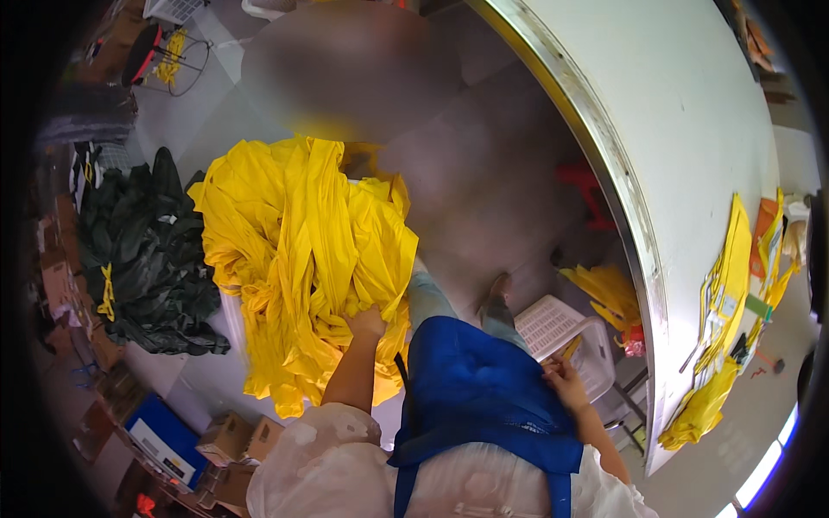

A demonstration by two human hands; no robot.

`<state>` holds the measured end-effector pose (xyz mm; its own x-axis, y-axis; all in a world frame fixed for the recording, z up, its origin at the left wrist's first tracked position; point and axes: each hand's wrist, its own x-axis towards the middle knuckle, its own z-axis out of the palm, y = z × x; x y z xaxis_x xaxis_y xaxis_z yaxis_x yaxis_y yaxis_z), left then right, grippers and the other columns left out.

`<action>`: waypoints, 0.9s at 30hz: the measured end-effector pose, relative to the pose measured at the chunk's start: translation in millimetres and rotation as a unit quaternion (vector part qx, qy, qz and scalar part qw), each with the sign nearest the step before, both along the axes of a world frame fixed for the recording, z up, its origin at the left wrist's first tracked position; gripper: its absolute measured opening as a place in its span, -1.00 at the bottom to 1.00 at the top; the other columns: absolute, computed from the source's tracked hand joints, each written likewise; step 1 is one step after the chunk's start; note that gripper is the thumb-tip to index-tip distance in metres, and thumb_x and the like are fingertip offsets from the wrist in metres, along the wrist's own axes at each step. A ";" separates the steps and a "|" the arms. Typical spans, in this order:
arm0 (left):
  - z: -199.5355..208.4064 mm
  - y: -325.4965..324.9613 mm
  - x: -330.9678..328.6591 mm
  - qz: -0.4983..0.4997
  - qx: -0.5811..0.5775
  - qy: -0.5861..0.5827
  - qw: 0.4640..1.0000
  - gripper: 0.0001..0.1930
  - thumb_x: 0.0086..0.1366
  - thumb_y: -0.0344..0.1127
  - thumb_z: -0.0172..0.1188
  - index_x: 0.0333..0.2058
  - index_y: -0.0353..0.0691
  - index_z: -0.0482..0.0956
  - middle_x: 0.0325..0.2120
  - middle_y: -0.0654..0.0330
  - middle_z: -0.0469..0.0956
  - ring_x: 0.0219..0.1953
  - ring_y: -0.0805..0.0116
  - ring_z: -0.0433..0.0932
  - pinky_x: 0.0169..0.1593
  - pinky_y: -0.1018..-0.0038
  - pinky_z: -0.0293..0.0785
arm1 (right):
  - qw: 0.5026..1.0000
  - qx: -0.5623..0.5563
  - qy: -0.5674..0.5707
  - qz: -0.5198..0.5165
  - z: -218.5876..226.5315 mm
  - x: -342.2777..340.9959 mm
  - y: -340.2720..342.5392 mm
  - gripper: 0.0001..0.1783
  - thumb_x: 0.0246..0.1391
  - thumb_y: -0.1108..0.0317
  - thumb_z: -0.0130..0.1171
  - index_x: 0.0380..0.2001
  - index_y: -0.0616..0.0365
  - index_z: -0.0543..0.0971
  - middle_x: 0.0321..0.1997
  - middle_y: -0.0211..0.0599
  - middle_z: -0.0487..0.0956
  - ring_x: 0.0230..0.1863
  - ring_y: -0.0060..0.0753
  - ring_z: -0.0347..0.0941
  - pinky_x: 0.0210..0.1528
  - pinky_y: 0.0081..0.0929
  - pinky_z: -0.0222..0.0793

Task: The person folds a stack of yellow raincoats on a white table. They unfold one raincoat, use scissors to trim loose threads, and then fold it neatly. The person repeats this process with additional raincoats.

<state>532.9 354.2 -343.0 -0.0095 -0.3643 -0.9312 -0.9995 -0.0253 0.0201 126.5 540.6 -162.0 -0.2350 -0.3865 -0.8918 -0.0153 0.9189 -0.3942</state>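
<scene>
The left hand [370, 323] rests in the near right part of the yellow fabric heap [306, 233], its fingertips lost among the folds, so I cannot tell whether it grips any cloth. The right hand [563, 380] has bent fingers by the side of the blue apron [484, 384], over the white plastic basket [553, 328]; whether it pinches anything is unclear.

The heap lies well apart from the left edge of the white table [691, 147]. Its cloth looks thin, soft and limp, probably slick; one piece should be light, the whole pile bulky and awkward. A loose fold on top seems the best hold, since deeper layers look tangled and may drag others along.

The person's leg [429, 298] stands close against the heap's right side, and the apron hangs between the hands. Left of the heap sits a dark green fabric pile [147, 259]. Yellow garments [725, 302] lie toward the table's right edge.
</scene>
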 end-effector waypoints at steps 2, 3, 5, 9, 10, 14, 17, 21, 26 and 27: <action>-35.1 15.2 29.4 0.093 0.010 0.105 0.990 -0.33 0.13 0.00 0.21 0.21 -0.02 0.28 -0.02 0.00 0.52 0.11 -0.04 0.39 0.09 0.17 0.35 | 1.000 0.011 -0.015 0.012 15.4 22.5 -43.7 -0.44 0.19 0.23 0.13 0.19 0.21 0.28 -0.13 -0.32 0.52 -0.11 -0.51 0.45 -0.01 -0.60 0.34; -4.8 5.6 32.5 0.063 -0.080 0.160 0.982 -0.59 0.20 -0.09 0.13 0.01 -0.07 0.49 -0.19 -0.03 0.58 -0.14 -0.05 0.54 -0.08 0.17 0.44 | 0.999 0.025 -0.034 -0.005 19.0 35.8 -69.9 -0.44 0.19 0.22 0.12 0.20 0.20 0.28 -0.11 -0.32 0.51 -0.10 -0.50 0.44 0.00 -0.60 0.33; 63.0 -13.2 54.9 0.122 -0.086 0.218 0.965 -0.62 0.20 -0.09 0.13 -0.05 -0.09 0.52 -0.25 -0.06 0.58 -0.16 -0.08 0.54 -0.09 0.15 0.44 | 0.996 0.018 -0.088 -0.002 17.9 58.8 -103.4 -0.35 0.19 0.10 0.11 0.26 0.12 0.20 0.10 -0.21 0.41 0.05 -0.42 0.37 0.07 -0.51 0.31; 217.0 -32.2 63.0 0.104 -0.070 0.271 0.954 -0.67 0.21 -0.07 0.12 -0.19 -0.17 0.57 -0.35 -0.08 0.58 -0.25 -0.10 0.54 -0.16 0.12 0.44 | 0.970 -0.029 -0.223 0.095 1.4 131.6 -164.2 -0.11 0.14 -0.14 0.07 0.36 0.01 -0.03 0.37 -0.17 0.11 0.33 -0.19 0.08 0.27 -0.26 0.09; 248.5 -28.8 54.9 0.047 -0.062 0.275 0.958 -0.67 0.21 -0.06 0.12 -0.22 -0.20 0.58 -0.37 -0.08 0.58 -0.26 -0.09 0.54 -0.16 0.12 0.44 | 0.962 0.001 -0.264 0.072 -1.0 156.0 -179.1 -0.09 0.13 -0.16 0.07 0.36 0.00 -0.06 0.39 -0.17 0.08 0.36 -0.16 0.03 0.29 -0.24 0.06; 342.5 -5.9 15.3 0.066 -0.095 0.506 0.855 -0.64 0.22 -0.03 0.11 -0.28 -0.25 0.56 -0.35 -0.05 0.57 -0.24 -0.10 0.53 -0.14 0.16 0.43 | 0.892 0.094 -0.442 0.015 54.6 251.6 -247.7 -0.26 0.00 0.16 0.31 0.21 0.12 0.26 0.14 -0.30 0.43 0.17 -0.26 0.32 0.24 -0.33 0.21; 381.1 -21.4 19.5 0.099 -0.121 0.538 0.828 -0.62 0.19 -0.08 0.18 -0.14 -0.25 0.52 -0.25 -0.07 0.55 -0.16 -0.09 0.51 -0.06 0.21 0.42 | 0.898 -0.120 -0.422 -0.023 149.5 263.0 -295.3 -0.36 -0.10 0.39 0.23 0.12 0.18 0.33 -0.04 -0.23 0.52 -0.02 -0.22 0.48 0.10 -0.29 0.38; 386.2 -33.3 30.8 0.241 -0.291 0.427 0.821 -0.17 -0.05 -0.04 0.41 0.16 -0.25 0.25 0.07 -0.09 0.35 0.14 -0.04 0.33 0.25 0.23 0.20 | 0.810 -0.372 -0.451 -0.048 299.8 223.9 -341.2 -0.40 -0.14 0.38 0.16 0.06 0.26 0.34 -0.16 -0.14 0.53 -0.13 -0.18 0.51 -0.03 -0.18 0.49; 339.4 -108.4 13.4 0.179 -0.527 0.395 0.731 -0.22 -0.10 -0.10 0.42 0.12 -0.18 0.34 0.06 0.01 0.39 0.16 0.06 0.32 0.37 0.18 -0.10 | 0.636 -0.577 -0.499 -0.119 425.5 158.0 -354.0 -0.72 0.03 0.25 0.14 -0.18 0.07 0.42 -0.43 -0.46 0.41 -0.48 -0.54 0.34 -0.41 -0.52 0.36; 349.7 -124.2 0.6 0.114 -0.499 0.394 0.763 -0.31 -0.09 -0.14 0.40 0.06 -0.18 0.39 0.00 0.03 0.43 0.12 0.06 0.36 0.33 0.19 -0.01 | 0.600 -0.614 -0.506 -0.077 454.7 139.7 -354.0 -0.78 0.07 0.25 0.12 -0.22 0.04 0.42 -0.42 -0.49 0.41 -0.48 -0.58 0.32 -0.42 -0.52 0.32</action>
<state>533.5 230.0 6.7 -0.2536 -0.9645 0.0742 -0.6390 0.2246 0.7357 266.2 186.6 292.7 0.0689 -0.9421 0.3281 0.8516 -0.1158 -0.5112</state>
